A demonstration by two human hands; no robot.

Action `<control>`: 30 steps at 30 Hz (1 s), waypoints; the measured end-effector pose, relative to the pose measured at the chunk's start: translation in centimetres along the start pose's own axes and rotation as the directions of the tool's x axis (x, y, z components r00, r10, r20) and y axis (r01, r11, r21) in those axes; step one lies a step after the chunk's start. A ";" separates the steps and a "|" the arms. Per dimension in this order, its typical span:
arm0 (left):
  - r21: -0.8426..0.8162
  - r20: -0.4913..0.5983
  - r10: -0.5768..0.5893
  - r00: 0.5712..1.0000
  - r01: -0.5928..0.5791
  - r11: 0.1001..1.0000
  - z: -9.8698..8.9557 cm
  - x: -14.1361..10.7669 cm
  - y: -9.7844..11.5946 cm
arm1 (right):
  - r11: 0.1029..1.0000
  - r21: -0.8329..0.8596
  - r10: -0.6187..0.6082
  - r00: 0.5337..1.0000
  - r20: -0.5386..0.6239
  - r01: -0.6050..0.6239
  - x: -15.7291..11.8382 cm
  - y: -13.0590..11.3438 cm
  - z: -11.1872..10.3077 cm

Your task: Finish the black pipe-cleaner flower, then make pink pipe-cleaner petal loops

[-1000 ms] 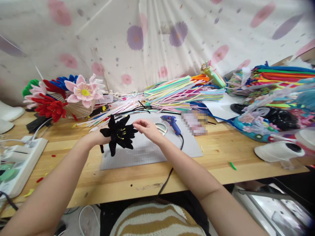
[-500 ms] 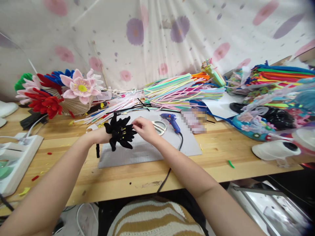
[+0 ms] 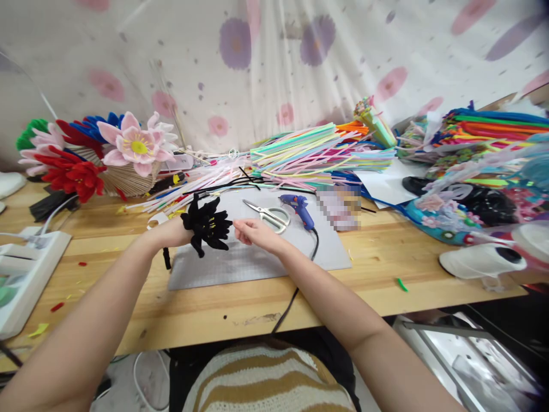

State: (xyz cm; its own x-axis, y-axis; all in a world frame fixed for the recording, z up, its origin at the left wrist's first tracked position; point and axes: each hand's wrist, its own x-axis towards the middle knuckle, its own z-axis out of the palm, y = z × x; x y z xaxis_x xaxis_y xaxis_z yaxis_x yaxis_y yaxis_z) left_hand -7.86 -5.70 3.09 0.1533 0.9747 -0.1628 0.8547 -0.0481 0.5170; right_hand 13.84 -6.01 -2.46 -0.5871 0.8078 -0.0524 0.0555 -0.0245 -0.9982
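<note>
A black fuzzy pipe-cleaner flower (image 3: 206,224) with yellow stamens faces up and to the right above a grey mat (image 3: 257,260). My left hand (image 3: 175,230) is closed behind it on the stem side; petals cover most of the fingers, and a black stem end sticks out below. My right hand (image 3: 253,233) pinches the tip of one petal at the flower's right edge. Just past the right hand, scissors (image 3: 270,217) lie on the mat with their blades pointing left. A blue glue gun (image 3: 299,209) rests beside them.
Pipe cleaners (image 3: 295,154) in pastel colours are heaped behind the mat. At the left stand finished flowers (image 3: 132,146) and a white power strip (image 3: 34,280). A white thread cone (image 3: 480,260) lies at the right. The glue gun's cord (image 3: 295,292) crosses the table's front edge.
My right hand has lowered a little, still at the flower's right petals. The flower has tilted slightly, and the scissors' blades now show beyond the hand. The whole view has shifted a bit.
</note>
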 end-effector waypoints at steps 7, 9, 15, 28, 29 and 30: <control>0.244 0.072 0.064 0.995 -0.080 0.966 0.3 0.1 -0.3 | 0.988 0.156 0.032 0.960 -0.276 0.012 1.4 0.9 0.5; 0.257 0.033 0.067 0.997 -0.073 0.964 0.4 -0.1 -0.7 | 0.990 0.142 0.033 0.931 -0.363 0.020 1.2 1.0 -0.3; 0.386 -0.018 0.092 0.996 -0.078 0.919 0.6 0.0 -0.8 | 0.984 0.165 -0.020 0.967 -0.253 0.063 0.4 0.8 0.0; 0.492 -0.087 0.001 0.996 0.042 0.870 -0.3 -0.9 1.1 | 0.959 0.277 0.020 0.955 -0.297 0.066 1.1 1.1 0.0; 0.498 -0.088 0.005 0.996 0.040 0.867 -0.3 -0.8 1.1 | 0.957 0.280 0.013 0.960 -0.280 0.069 1.1 1.0 -0.1; 0.497 -0.086 0.013 0.996 0.032 0.867 -0.3 -0.8 1.1 | 0.956 0.285 0.003 0.966 -0.260 0.073 1.0 1.0 -0.1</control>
State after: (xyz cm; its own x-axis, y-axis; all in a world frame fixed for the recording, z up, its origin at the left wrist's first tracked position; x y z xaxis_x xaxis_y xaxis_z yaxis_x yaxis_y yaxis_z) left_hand -7.15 -6.47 4.02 0.1210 0.9891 -0.0838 0.9925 -0.1193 0.0253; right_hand 13.37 -5.13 -3.53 -0.3565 0.9332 -0.0462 -0.2205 -0.1320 -0.9664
